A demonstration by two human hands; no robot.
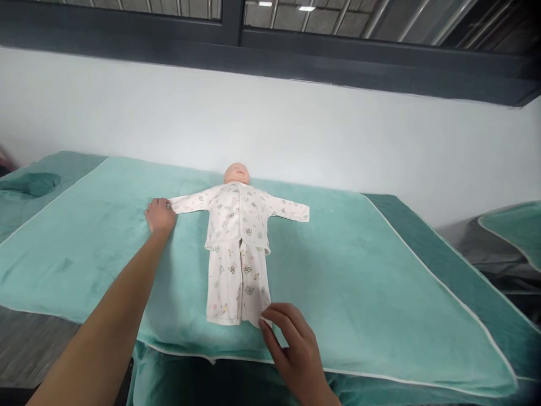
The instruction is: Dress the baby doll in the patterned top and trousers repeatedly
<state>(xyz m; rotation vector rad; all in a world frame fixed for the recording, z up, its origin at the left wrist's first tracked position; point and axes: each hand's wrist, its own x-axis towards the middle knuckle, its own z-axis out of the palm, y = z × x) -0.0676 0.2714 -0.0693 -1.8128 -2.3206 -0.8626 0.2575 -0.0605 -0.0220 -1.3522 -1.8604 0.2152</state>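
Behind the bed, we face a white wall under a dark window frame, with metal bars showing through the glass. Across the bed lies a pale green cover edged in white piping; a round hole dips into the darker green fabric at the far left.

Near the wall, about midway along the cover, a doll's head shows above the collar of a white printed shirt. Both sleeves are spread out sideways, and white printed trousers lie straight below, towards us, their waist under the shirt's hem.

Our left hand reaches forward, palm down, to the end of the sleeve on our left. Its fingers lie over the cuff, but we cannot tell whether they grip it or merely press on it. Our right hand is close to us, at the bottom of the right trouser leg. There its fingers are narrowed, thumb against forefinger, pinching the outer corner of the hem. On the right, the other sleeve rests on the cover, well apart from both hands.
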